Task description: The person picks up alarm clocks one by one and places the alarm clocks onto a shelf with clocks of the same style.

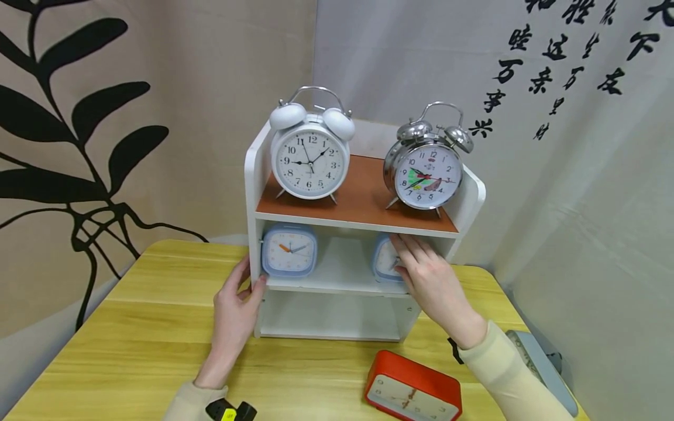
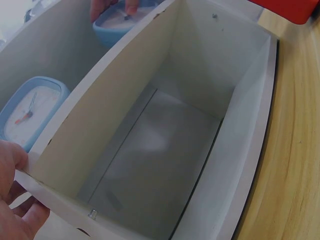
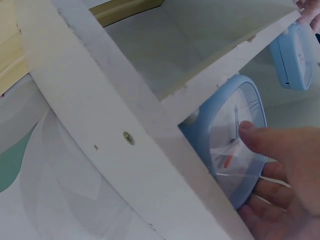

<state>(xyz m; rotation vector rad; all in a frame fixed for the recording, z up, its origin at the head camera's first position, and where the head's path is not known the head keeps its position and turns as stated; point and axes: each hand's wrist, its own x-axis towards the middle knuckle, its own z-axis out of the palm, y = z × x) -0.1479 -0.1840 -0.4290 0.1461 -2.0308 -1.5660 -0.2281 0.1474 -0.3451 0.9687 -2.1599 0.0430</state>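
My right hand (image 1: 439, 292) grips a light blue alarm clock (image 1: 384, 260) at the right end of the white shelf unit's (image 1: 347, 289) middle compartment. In the right wrist view, the thumb presses on the dial while the fingers lie along the clock's rim. Part of that clock is hidden behind the hand in the head view. My left hand (image 1: 234, 316) holds the unit's left side panel, thumb at the front edge and fingers on the outside. Close to that thumb, a matching blue clock (image 1: 289, 251) stands at the compartment's left end.
On the brown top board stand a white twin-bell clock (image 1: 310, 161) and a silver twin-bell clock (image 1: 429, 175). A red clock (image 1: 416, 383) lies on the wooden table (image 1: 152, 333) before the unit. Beyond the right forearm is a blue-grey flat object (image 1: 544, 371).
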